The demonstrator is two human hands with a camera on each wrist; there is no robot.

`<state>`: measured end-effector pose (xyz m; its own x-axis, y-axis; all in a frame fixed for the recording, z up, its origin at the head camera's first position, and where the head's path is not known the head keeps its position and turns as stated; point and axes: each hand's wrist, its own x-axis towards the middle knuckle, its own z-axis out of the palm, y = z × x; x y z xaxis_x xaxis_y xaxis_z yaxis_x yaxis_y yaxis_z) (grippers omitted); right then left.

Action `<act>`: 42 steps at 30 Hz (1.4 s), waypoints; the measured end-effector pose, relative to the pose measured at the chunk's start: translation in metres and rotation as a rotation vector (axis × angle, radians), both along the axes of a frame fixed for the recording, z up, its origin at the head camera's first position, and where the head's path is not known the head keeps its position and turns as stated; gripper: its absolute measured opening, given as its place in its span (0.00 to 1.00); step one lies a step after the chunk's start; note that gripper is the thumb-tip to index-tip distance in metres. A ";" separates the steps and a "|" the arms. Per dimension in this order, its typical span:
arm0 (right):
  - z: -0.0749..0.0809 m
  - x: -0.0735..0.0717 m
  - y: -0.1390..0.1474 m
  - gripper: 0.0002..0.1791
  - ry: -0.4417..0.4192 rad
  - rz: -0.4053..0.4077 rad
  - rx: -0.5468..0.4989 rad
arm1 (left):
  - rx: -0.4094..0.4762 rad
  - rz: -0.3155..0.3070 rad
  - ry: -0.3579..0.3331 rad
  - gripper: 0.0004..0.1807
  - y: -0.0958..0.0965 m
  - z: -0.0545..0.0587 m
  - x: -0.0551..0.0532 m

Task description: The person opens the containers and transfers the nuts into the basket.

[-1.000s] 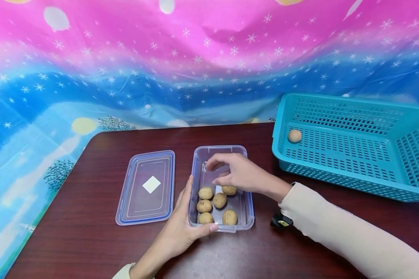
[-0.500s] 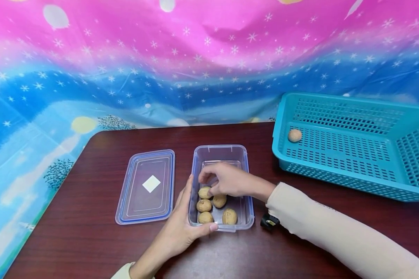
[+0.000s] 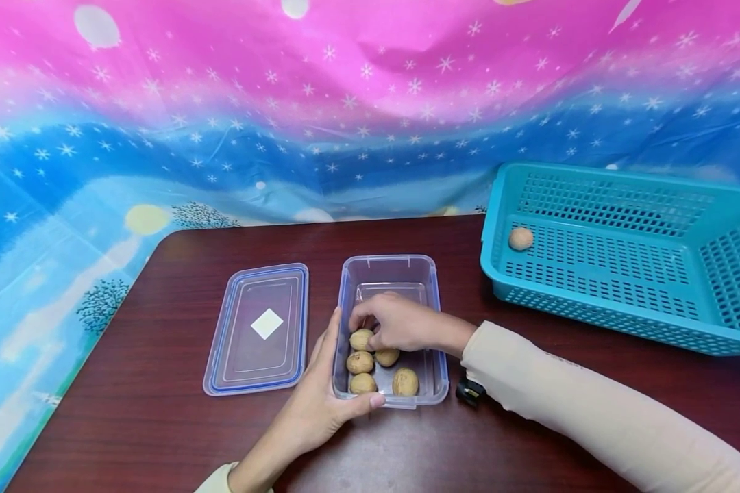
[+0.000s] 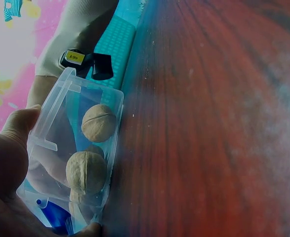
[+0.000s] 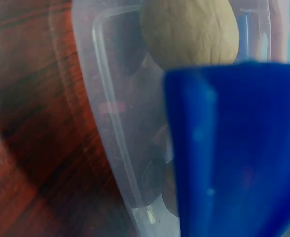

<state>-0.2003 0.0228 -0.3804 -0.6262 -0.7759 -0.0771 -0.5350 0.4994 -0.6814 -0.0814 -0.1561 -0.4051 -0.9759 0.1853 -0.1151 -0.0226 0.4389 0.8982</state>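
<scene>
A clear plastic food container [image 3: 433, 383] with a blue-tinted rim stands mid-table, holding several walnuts. My left hand [image 3: 321, 404] grips its near left corner, thumb on the front rim and fingers along the left wall; the left wrist view shows the thumb over the rim too. Inside the container, my right hand [image 3: 401, 325] pinches the farthest walnut of the left row [image 3: 361, 340] between thumb and fingers. Another walnut [image 3: 387, 357] lies partly under this hand. A nearer walnut [image 3: 405, 382] sits by the front wall. In the right wrist view, a blurred blue shape [image 5: 233, 148] covers much.
Left of the container lies its clear lid [image 3: 265, 363] with a white square label. A turquoise basket [image 3: 598, 322] stands at the back right, with one round tan nut-like thing [image 3: 521, 239] inside. A patterned cloth [image 3: 370, 137] hangs behind the dark wooden table [image 3: 160, 356].
My right hand has moved left and down within the container, over to the far walnut of the left row, covering the walnut it hovered beside. My left hand stays in place.
</scene>
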 end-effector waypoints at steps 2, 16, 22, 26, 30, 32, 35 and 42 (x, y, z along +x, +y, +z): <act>0.000 0.000 -0.001 0.16 0.003 0.002 0.012 | -0.001 0.001 -0.002 0.73 0.000 0.000 0.000; 0.003 0.004 0.003 0.18 -0.004 -0.008 -0.027 | -0.004 -0.001 -0.012 0.73 -0.001 -0.001 0.001; 0.016 0.003 0.012 0.19 -0.047 -0.027 -0.067 | -0.007 0.001 -0.033 0.72 0.000 -0.002 0.002; 0.029 0.000 0.021 0.19 -0.047 -0.065 -0.079 | -0.020 0.001 -0.036 0.72 0.000 -0.002 0.003; 0.042 -0.004 0.033 0.18 -0.070 -0.105 -0.093 | -0.033 0.003 -0.033 0.72 0.000 -0.001 0.003; 0.047 -0.006 0.038 0.18 -0.068 -0.117 -0.099 | -0.034 0.004 -0.031 0.72 0.000 -0.001 0.003; 0.054 -0.010 0.046 0.17 -0.054 -0.122 -0.116 | -0.034 0.004 -0.027 0.72 -0.001 -0.001 0.002; 0.071 -0.019 0.067 0.18 -0.088 -0.124 -0.150 | -0.035 0.004 -0.023 0.72 0.000 -0.001 0.002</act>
